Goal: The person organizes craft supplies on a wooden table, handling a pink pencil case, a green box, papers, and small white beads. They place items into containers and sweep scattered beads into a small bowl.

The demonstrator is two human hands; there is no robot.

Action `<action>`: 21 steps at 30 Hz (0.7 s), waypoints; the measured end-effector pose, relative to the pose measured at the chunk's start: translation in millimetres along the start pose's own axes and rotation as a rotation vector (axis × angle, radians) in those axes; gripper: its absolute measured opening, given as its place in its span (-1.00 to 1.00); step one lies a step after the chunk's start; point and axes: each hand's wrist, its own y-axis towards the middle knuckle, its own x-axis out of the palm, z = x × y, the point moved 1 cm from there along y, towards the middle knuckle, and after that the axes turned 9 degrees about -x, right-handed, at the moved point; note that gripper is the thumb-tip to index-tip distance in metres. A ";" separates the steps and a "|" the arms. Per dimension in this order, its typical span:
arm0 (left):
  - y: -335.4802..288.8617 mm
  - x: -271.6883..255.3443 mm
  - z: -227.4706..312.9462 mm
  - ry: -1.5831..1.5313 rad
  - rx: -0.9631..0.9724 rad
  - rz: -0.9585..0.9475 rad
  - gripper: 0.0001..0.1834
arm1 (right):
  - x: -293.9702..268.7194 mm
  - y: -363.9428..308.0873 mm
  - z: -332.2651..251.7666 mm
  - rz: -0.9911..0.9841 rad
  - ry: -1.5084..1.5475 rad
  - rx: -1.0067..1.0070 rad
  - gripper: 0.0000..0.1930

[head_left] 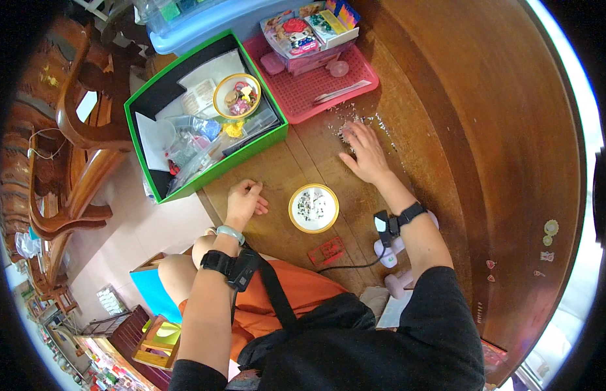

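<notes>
My right hand lies palm down with its fingers stretched out over small loose beads scattered on the wooden table. Some beads are hidden under its fingertips. At the table's left edge rests my left hand, its fingers loosely curled and nothing visible in them. Between the two hands and a little nearer stands a white bowl with a yellow rim. Several small dark and pale beads lie in its bottom.
A green-edged box at the left holds bags and a second bowl of trinkets. Behind the beads sits a pink tray with craft boxes. A red plastic frame and purple-white objects lie near me.
</notes>
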 end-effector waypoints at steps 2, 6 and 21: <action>0.1 0.0 0.7 -0.003 -0.006 0.004 -0.73 | -0.5 -23.2 2.7 0.024 -0.034 0.062 -0.20; 0.6 0.4 0.5 0.006 0.005 0.007 -0.73 | 4.1 -37.5 -2.7 -0.095 -0.111 0.200 0.04; 0.3 0.8 -1.2 -0.012 0.026 0.012 -0.75 | 8.1 22.3 11.2 0.065 -0.181 0.277 -0.19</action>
